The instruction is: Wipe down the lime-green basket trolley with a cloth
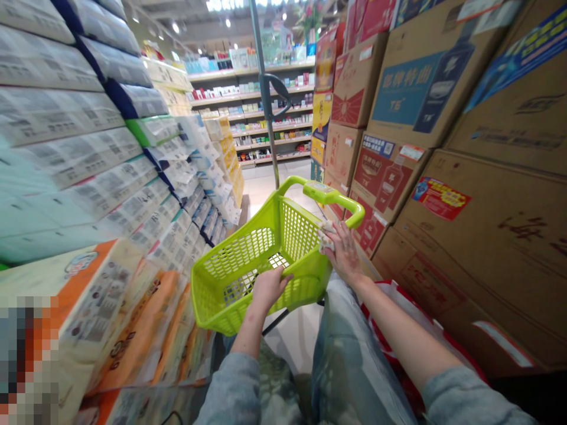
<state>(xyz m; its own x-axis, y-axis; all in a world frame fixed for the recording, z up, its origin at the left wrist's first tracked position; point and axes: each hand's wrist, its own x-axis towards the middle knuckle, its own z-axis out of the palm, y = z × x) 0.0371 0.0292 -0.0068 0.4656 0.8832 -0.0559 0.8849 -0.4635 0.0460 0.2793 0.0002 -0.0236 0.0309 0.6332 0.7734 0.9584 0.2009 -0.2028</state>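
Note:
In the head view a lime-green plastic shopping cart (305, 282) stands before me, its perforated basket turned sideways and its curved handle (321, 190) at the far right. No goods show inside the basket. My left hand (269, 286) is closed over the basket's near rim, thumb outside and fingers partly hidden inside. Near the base of the handle, my right hand (344, 251) presses a crumpled whitish cloth (326, 236) against the rim corner. Its fingers lie over the cloth.
Stacked cardboard cartons (496, 206) line the right side, with a red bag (394, 295) below. Wrapped paper packs (53, 112) rise on the left, above orange packs (137, 330). A grey pole (261, 53) stands beyond the cart, and stocked shelves (248, 94) cross the back.

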